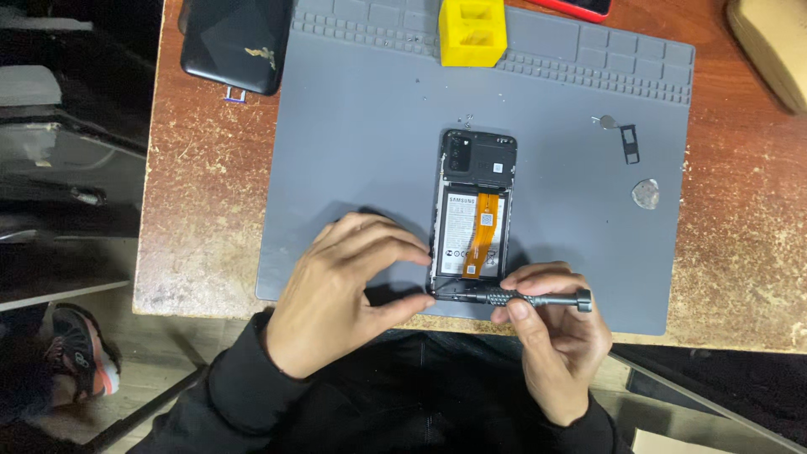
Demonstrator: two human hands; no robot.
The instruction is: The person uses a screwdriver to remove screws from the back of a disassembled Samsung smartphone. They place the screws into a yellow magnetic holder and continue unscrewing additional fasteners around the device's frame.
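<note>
An opened phone (476, 220) lies face down in the middle of a grey work mat (353, 151), its back cover off, so that the battery and an orange flat cable show. The mat lies on a worn brown wooden surface (202, 202).

The left hand (340, 290) is closed on the lower left edge of the phone, fingers on the side and thumb below, probably to keep it from sliding. The right hand (551, 332) is closed around a dark screwdriver (521, 297) with a knurled grip. The tool lies almost flat, and its tip points to the bottom edge of the phone, near the left thumb. The two hands are near each other at this lower edge but do not touch.

Around them are other things. A yellow plastic block (472, 32) stands at the top of the mat. A black back cover (235, 42) lies on the surface at the upper left. To the right of the phone are a small black card tray (629, 143) and a pale pick (646, 194), well apart from the hands. Tiny screws (465, 120) seem to lie just above the phone. Nothing stands between the hands and the phone.
</note>
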